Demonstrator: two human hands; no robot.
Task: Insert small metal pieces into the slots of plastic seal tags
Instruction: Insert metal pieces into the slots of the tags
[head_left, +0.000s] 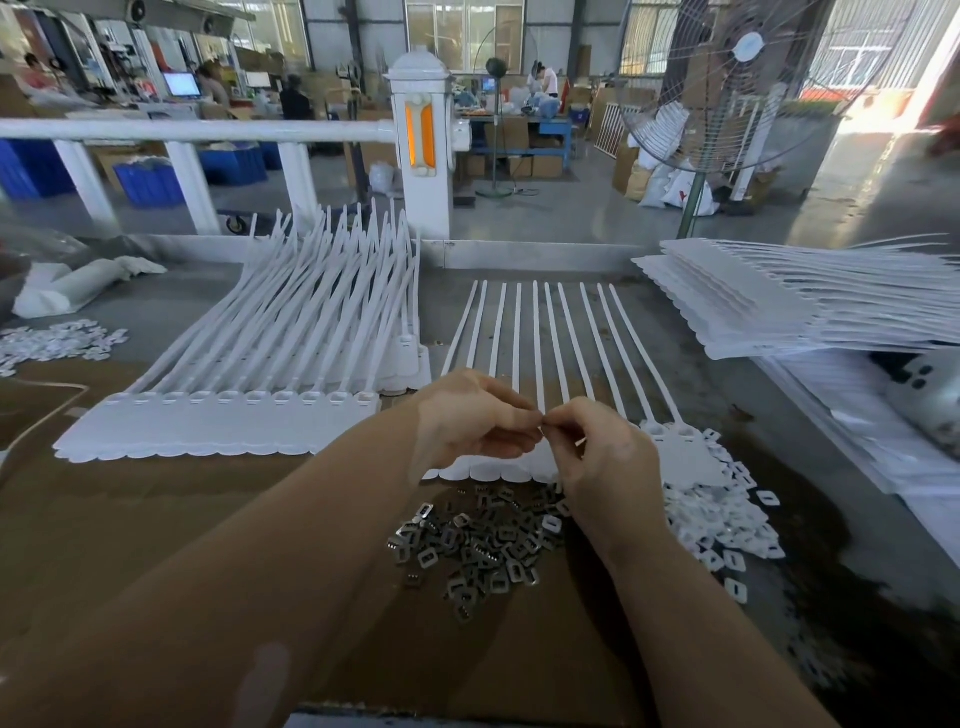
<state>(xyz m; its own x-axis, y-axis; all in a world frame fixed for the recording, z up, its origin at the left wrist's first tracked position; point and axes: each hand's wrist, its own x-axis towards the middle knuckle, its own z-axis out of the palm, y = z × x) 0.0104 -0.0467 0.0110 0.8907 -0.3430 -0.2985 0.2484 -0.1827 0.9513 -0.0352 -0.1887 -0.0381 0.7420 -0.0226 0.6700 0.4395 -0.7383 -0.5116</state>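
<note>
While pinching, hands (540, 431) above metal pieces (483, 545)

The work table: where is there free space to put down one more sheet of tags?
Bare brown surface lies in front of the left stack of seal tags, left of the metal pieces. Crowded: the centre, where both hands work over a tag sheet, and the white plastic pieces to its right.

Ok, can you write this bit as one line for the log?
left hand: pinching small piece | right hand: pinching same piece | metal pieces: heaped below hands | tag strip: under hands
</note>
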